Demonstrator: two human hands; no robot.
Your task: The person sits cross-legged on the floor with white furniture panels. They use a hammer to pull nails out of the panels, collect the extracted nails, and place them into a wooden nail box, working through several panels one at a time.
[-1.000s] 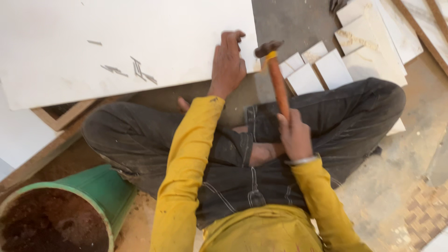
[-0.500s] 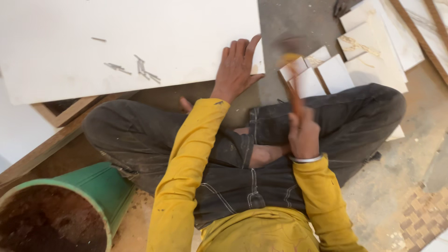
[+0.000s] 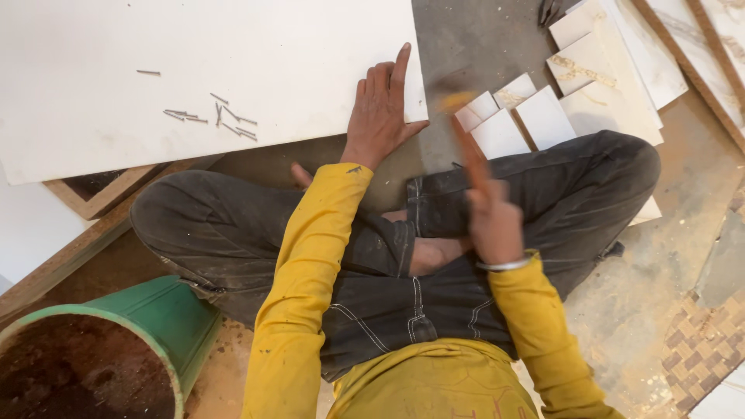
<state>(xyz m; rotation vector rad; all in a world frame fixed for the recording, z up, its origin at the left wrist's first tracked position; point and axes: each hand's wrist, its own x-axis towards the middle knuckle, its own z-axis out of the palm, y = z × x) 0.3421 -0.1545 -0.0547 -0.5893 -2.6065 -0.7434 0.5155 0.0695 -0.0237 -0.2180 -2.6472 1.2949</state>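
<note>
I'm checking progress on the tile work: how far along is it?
Done: several small cut pieces lie on the floor. In hand: the left hand presses flat on the big white tile while the right hand swings a blurred hammer. Left: loose nails lie unused on the tile.
</note>
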